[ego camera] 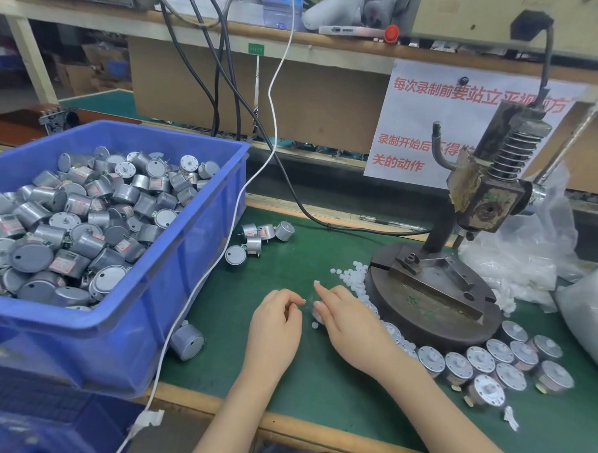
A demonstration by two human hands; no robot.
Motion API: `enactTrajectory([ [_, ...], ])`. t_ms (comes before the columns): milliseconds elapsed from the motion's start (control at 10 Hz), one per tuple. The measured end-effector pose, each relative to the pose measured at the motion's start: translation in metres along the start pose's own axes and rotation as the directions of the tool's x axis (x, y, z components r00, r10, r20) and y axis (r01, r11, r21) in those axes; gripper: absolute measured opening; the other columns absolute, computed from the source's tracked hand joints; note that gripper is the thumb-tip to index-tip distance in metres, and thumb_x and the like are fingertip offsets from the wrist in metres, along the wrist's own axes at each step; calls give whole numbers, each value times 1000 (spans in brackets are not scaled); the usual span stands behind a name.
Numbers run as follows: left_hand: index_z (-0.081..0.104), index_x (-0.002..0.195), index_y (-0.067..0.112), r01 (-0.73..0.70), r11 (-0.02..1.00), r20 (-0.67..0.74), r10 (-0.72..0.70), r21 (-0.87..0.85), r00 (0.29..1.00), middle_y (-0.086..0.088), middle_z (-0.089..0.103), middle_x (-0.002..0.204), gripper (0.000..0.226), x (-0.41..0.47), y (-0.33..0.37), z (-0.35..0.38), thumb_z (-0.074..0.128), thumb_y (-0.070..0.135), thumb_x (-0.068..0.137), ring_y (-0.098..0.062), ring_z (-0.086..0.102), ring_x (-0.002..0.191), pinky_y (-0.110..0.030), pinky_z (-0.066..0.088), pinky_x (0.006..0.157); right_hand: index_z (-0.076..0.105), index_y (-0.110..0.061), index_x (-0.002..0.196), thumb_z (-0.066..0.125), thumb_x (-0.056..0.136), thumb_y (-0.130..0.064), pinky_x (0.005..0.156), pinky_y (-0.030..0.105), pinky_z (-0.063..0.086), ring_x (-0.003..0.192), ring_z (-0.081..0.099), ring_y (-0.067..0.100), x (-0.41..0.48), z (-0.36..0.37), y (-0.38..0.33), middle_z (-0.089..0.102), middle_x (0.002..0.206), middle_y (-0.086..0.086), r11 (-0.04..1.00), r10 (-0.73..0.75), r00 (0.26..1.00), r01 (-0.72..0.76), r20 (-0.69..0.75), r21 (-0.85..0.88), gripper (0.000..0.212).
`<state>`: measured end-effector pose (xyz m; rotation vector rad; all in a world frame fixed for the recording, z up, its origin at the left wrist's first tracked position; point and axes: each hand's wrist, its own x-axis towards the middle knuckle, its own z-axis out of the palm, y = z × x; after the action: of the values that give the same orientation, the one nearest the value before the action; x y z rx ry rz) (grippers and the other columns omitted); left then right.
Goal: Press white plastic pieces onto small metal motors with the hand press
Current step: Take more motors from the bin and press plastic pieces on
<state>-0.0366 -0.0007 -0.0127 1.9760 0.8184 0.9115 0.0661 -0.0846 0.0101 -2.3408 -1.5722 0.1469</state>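
Apparently the step in hand is the picking and fitting of a white piece before pressing, since nothing is seen lying on the base of the hand press. The fingers of the left hand are curled, and thumb and forefinger are brought together; a tiny white piece seems to be pinched at their tips. On the right hand the forefinger is stretched out and the other fingers are bent down over something pale; whether a motor is held under them cannot be told.

For the next move, it is judged that a piece must be seated on a motor shaft, the motor set on the base just beyond the right fingers, and the lever pulled.

One press is counted. Two loose pieces lie close by the right fingers, one at the forefinger tip and one below the thumb. The heap of white pieces, just beyond the right fingers against the base, is too large to be counted. Five loose motors lie on the table well beyond the left fingers, and one more motor lies to their left, beside the blue bin. About ten capped motors are gathered to the right of the right wrist; some more are partly hidden. The motors in the bin are too many to be counted.
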Motion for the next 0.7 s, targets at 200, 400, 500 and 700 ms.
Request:
enactTrajectory([
  [200, 64, 84, 8, 6, 1000, 9, -6, -6, 1000, 13, 53, 79, 21, -1, 0, -1, 48, -5, 84, -3, 52, 71, -6, 36, 66, 23, -19, 148, 22, 102, -34, 87, 33, 40, 110, 50, 25, 0, 1, 0, 46, 124, 2, 999, -13, 1000, 13, 4, -49, 48],
  [400, 64, 85, 8, 13, 1000, 7, -13, -17, 1000, 14, 53, 80, 21, -2, 0, -1, 48, -5, 85, 0, 51, 71, -6, 36, 66, 20, -21, 148, 22, 102, -37, 82, 34, 43, 105, 52, 25, 0, 3, 0, 45, 125, 2, 992, -21, 1000, 22, 4, -122, 49],
  [500, 65, 85, 8, 11, 1000, 14, -10, -10, 1000, 10, 54, 81, 21, -2, -1, -1, 48, -4, 85, -1, 50, 70, -11, 34, 64, 16, -23, 149, 22, 101, -39, 75, 34, 40, 98, 54, 26, 0, 4, -1, 45, 123, 2, 979, -45, 999, 42, -12, -200, 51],
  [700, 65, 84, 9, 22, 1000, 24, -22, -5, 999, 9, 55, 81, 22, -1, -1, -1, 47, -5, 85, -1, 50, 68, -9, 35, 63, 14, -25, 150, 28, 100, -42, 73, 32, 41, 99, 52, 22, -1, 0, 2, 43, 124, 2, 966, -110, 993, 119, 50, -231, 54],
])
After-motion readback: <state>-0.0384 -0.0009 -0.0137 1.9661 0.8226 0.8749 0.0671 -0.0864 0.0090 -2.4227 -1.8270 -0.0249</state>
